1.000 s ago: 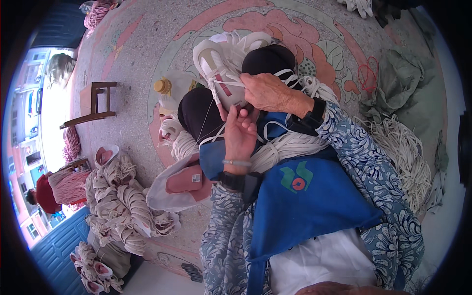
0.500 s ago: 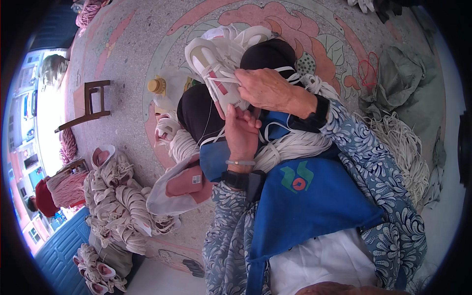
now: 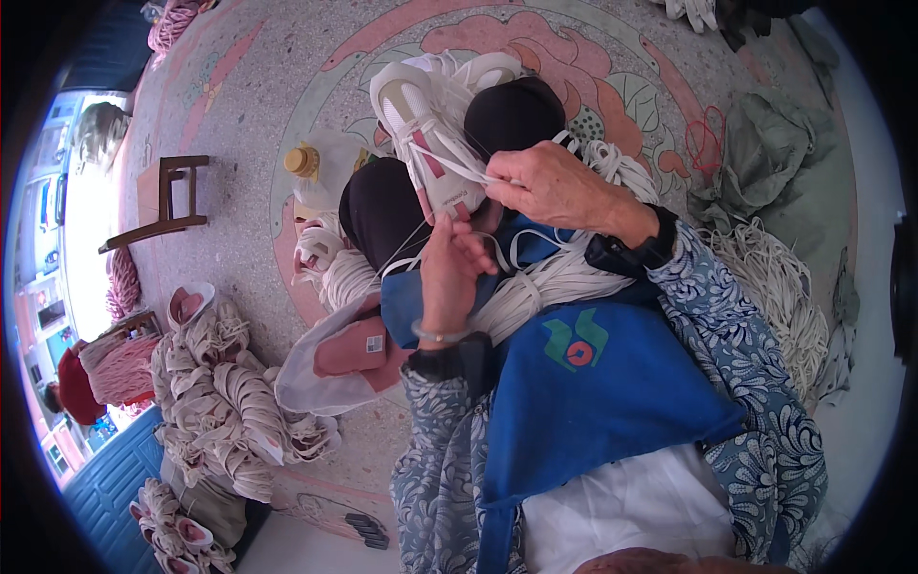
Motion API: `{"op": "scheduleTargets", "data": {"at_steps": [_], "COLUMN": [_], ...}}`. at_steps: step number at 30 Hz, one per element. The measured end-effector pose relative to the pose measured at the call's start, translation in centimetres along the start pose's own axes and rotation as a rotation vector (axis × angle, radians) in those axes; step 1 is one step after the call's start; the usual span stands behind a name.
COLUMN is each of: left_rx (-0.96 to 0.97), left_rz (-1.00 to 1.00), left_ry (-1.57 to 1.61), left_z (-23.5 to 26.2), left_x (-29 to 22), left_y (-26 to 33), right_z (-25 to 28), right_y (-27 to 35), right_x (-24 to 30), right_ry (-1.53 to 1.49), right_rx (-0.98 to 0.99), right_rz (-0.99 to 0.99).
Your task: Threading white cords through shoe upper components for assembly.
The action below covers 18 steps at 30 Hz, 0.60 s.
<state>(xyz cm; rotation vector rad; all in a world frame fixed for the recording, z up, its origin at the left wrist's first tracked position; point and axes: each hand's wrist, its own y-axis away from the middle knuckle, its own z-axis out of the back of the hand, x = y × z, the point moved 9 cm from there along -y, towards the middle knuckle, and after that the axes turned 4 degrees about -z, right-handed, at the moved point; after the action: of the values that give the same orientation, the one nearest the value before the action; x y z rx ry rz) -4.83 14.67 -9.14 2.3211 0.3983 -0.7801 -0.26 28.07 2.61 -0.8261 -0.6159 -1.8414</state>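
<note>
A white and pink shoe upper (image 3: 446, 194) rests between my dark-clad knees, its toe pointing away from me. My left hand (image 3: 453, 270) grips the near end of it, fingers curled and palm partly up. To the right, my right hand (image 3: 566, 189) pinches a white shoelace (image 3: 466, 170), which runs taut from the upper's eyelet area. A bundle of white laces (image 3: 550, 282) lies across my lap over the blue apron (image 3: 612, 392). More pale shoe parts (image 3: 491, 69) sit just beyond the upper, partly hidden by it.
Bundled shoe uppers (image 3: 225, 392) lie on the floor at left, beside a white and pink piece (image 3: 349, 352). A yellow-capped bottle (image 3: 302, 162) stands near my left knee. Beyond it is a small wooden stool (image 3: 167, 203). Loose white laces (image 3: 765, 297) are piled at right.
My right hand has moved right and slightly down, away from the upper, drawing the lace out. My left hand has shifted slightly down and left at the upper's near end.
</note>
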Motion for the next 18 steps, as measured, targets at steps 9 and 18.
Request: {"op": "scheduleTargets", "data": {"at_steps": [9, 18], "left_rx": [-0.001, -0.028], "left_rz": [-0.300, -0.567], "left_ry": [-0.806, -0.483], "left_z": [-4.3, -2.7], "left_x": [-8.7, -12.6], "left_y": [2.8, 4.3], "right_z": [1.0, 0.3], "right_y": [2.2, 4.8], "right_x": [4.0, 7.2], "right_ry": [0.248, 0.047], "right_rx": [-0.146, 0.173], "right_rz": [0.097, 0.274]}}
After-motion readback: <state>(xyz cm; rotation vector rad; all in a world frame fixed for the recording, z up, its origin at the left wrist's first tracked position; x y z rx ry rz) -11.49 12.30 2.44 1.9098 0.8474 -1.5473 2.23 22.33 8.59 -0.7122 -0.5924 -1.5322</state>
